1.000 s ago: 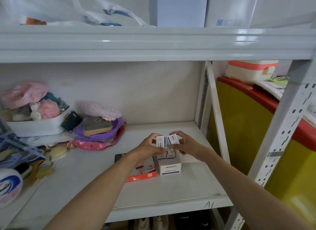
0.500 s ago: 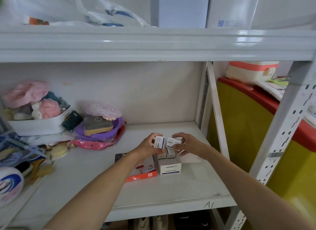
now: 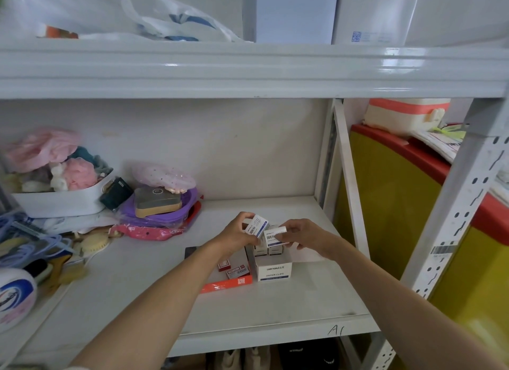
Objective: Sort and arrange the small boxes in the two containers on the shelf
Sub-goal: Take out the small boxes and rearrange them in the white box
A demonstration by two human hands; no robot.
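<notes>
My left hand (image 3: 237, 235) grips a small white paper-clip box (image 3: 256, 227) with blue print, tilted, just above the white container marked PAPER CLIPS (image 3: 274, 270). My right hand (image 3: 301, 235) grips a second small white box (image 3: 274, 238) beside it, low over the same container. Two more white boxes (image 3: 267, 250) stand inside that container. To its left lies the flat red-edged container (image 3: 230, 283) with two small red boxes (image 3: 233, 269) in it. My left forearm covers part of the red container.
Both containers sit mid-shelf on the white shelf board (image 3: 275, 309). A purple bowl (image 3: 162, 212) with clutter and a white basket (image 3: 60, 201) fill the left. A slanted white brace (image 3: 348, 182) and upright post (image 3: 451, 218) bound the right. The upper shelf beam (image 3: 248, 69) overhangs.
Both hands have lowered slightly toward the white container. The left-hand box has tilted, and the right-hand box now sits lower and closer to the boxes inside.
</notes>
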